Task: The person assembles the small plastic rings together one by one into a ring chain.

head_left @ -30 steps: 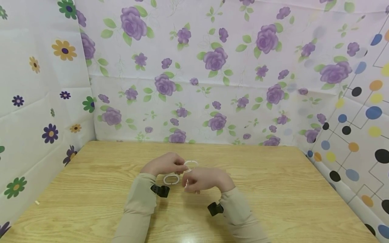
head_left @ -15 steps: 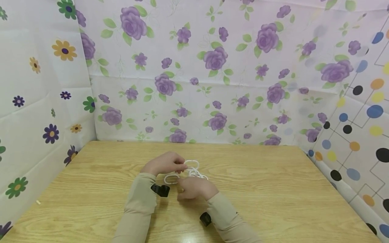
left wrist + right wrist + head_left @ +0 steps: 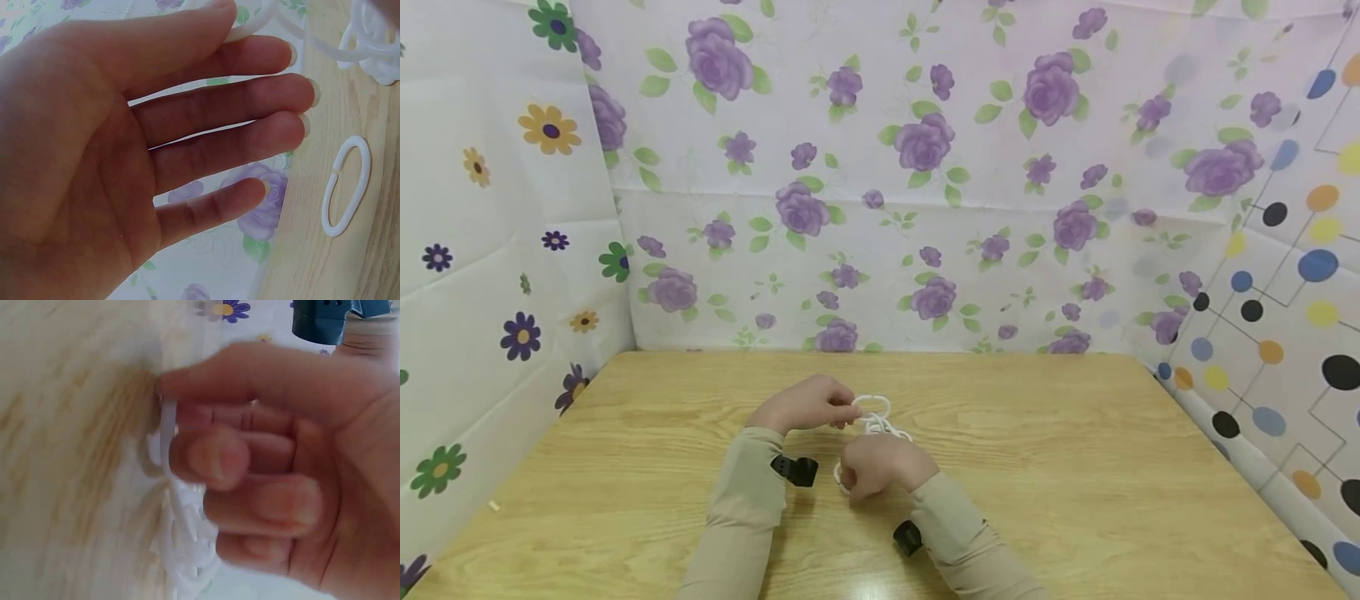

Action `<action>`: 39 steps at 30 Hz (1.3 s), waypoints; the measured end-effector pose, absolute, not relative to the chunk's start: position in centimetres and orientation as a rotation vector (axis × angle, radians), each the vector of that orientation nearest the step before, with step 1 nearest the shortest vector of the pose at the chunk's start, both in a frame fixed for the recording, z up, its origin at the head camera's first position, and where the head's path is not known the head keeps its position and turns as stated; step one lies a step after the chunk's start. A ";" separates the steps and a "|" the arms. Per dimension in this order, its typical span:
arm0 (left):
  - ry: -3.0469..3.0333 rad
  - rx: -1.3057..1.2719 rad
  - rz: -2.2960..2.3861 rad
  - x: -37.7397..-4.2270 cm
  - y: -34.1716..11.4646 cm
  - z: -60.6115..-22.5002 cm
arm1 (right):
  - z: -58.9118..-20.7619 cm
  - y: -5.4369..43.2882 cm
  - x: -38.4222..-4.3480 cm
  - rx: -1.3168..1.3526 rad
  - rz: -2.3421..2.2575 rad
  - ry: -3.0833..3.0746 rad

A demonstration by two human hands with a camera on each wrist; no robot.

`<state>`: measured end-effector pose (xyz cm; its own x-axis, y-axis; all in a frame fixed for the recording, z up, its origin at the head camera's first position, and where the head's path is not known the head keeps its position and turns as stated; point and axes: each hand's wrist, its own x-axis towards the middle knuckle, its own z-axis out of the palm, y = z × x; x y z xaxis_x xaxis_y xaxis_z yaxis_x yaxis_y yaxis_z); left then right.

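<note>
White plastic oval links (image 3: 882, 427) lie joined in a small heap on the wooden table, ahead of the person. At its far left, the thumb and index finger of my left hand (image 3: 808, 404) pinch a link (image 3: 888, 406); the other fingers are extended. My right hand (image 3: 880, 468) is nearer the person, pinching a single link (image 3: 167, 434) between thumb and forefinger, its remaining fingers curled in. Most of that link is hidden by the hand in the head view. In the left wrist view another loose link (image 3: 364, 178), with a small slit in its side, lies flat on the table.
The wooden table (image 3: 1075, 467) reaches a flowered cloth wall (image 3: 880, 275) at the back. Patterned cloth also hangs at left and right. A small pale scrap (image 3: 493, 506) lies near the left table edge.
My right hand has come left and toward the person, away from the heap. It has picked up the link that lay beside my left hand and drawn it nearer. My left hand stays put.
</note>
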<state>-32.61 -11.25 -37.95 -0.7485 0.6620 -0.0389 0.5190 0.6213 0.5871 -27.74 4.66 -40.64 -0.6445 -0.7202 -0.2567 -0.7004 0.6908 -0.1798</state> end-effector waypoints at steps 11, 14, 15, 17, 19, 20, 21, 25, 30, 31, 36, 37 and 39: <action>2.602 0.932 0.809 -32.5 -11.3 -38.0 | -39.5 7.6 -29.1 -1.087 -0.723 2.385; 2.603 0.939 0.810 -32.6 -11.3 -38.0 | -39.0 8.6 -29.5 -1.098 -0.781 2.380; 2.604 0.936 0.812 -32.6 -11.3 -38.0 | -38.7 8.9 -29.6 -1.114 -0.794 2.381; 2.605 0.929 0.816 -32.6 -11.2 -37.9 | -38.3 9.5 -29.7 -1.160 -0.818 2.390; 2.609 0.924 0.816 -32.6 -11.2 -37.9 | -37.9 10.0 -29.9 -1.209 -0.827 2.413; 2.613 0.920 0.814 -32.6 -11.2 -37.9 | -37.8 10.2 -29.9 -1.232 -0.826 2.431; 2.616 0.910 0.813 -32.6 -11.2 -37.8 | -37.7 10.4 -30.0 -1.251 -0.821 2.451; 2.617 0.914 0.809 -32.5 -11.2 -37.8 | -37.5 11.0 -30.2 -1.281 -0.813 2.515; 2.606 0.902 0.806 -32.4 -11.3 -37.8 | -37.5 11.4 -30.4 -1.275 -0.848 2.529; 2.605 0.903 0.805 -32.4 -11.3 -37.8 | -37.4 11.5 -30.4 -1.275 -0.850 2.531; 2.600 0.911 0.811 -32.4 -11.3 -37.8 | -37.2 11.7 -30.3 -1.276 -0.860 2.525; 2.599 0.910 0.812 -32.4 -11.3 -37.8 | -37.1 11.7 -30.3 -1.269 -0.857 2.527; 2.600 0.901 0.812 -32.5 -11.3 -37.8 | -37.1 11.8 -30.3 -1.255 -0.855 2.527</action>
